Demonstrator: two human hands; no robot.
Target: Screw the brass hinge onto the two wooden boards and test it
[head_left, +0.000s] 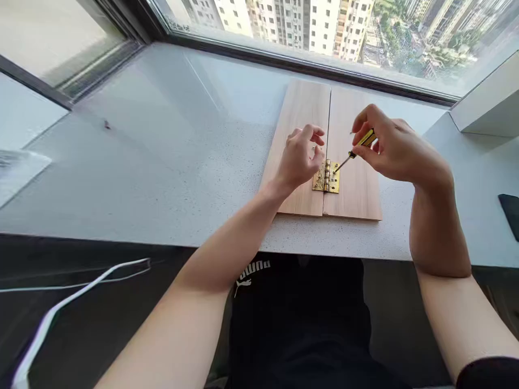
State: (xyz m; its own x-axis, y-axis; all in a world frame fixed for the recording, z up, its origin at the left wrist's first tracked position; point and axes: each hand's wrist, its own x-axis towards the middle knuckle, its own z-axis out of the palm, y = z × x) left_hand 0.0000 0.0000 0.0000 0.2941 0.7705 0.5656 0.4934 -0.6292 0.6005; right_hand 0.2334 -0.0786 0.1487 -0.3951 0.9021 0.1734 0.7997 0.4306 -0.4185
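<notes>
Two light wooden boards (302,108) lie side by side on a white speckled sill. A brass hinge (326,177) spans the seam between them near the front edge. My right hand (391,146) pinches a small yellow-and-black screwdriver (357,149), its tip resting on the hinge's right leaf. My left hand (300,156) rests on the left board just beside the hinge, fingers curled in a pinch around something small that I cannot make out.
The white sill (162,162) runs under a wide window (324,27) overlooking tower blocks. A white box-like ledge (490,102) stands at the right. A dark flat object (511,213) lies at the right edge. A white cable (73,294) hangs lower left.
</notes>
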